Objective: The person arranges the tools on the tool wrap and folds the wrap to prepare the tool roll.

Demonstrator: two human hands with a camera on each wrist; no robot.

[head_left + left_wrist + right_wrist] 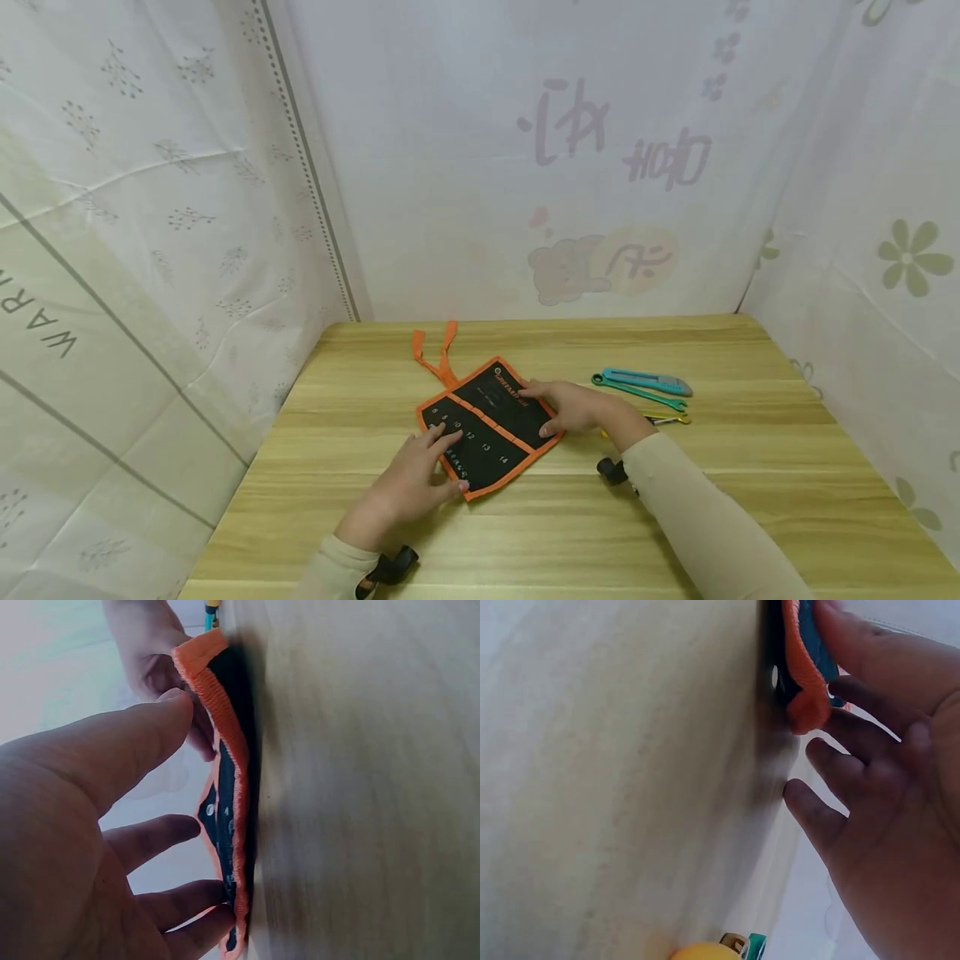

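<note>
A black fabric tool pouch [483, 462] with orange trim and printed size numbers lies unfolded and askew on the table. My left hand [408, 475] rests its fingers on the numbered pocket panel, the thumb at the near corner. On the right edge of the upper panel rests my right hand [577, 408], fingers and thumb spread. In the left wrist view the pouch's orange edge [225, 724] stands a little off the wood, thumb and fingers touching it. The right wrist view shows the pouch's corner [808, 712] beside the right hand's [900, 795] loosely bent fingers.
Orange tie straps [418, 343] trail from the pouch toward the back. Right of it lie a blue utility knife [648, 381], a green wrench [641, 392] and a yellow tool [681, 418] partly behind the right arm. Printed curtains surround the wooden table [360, 375].
</note>
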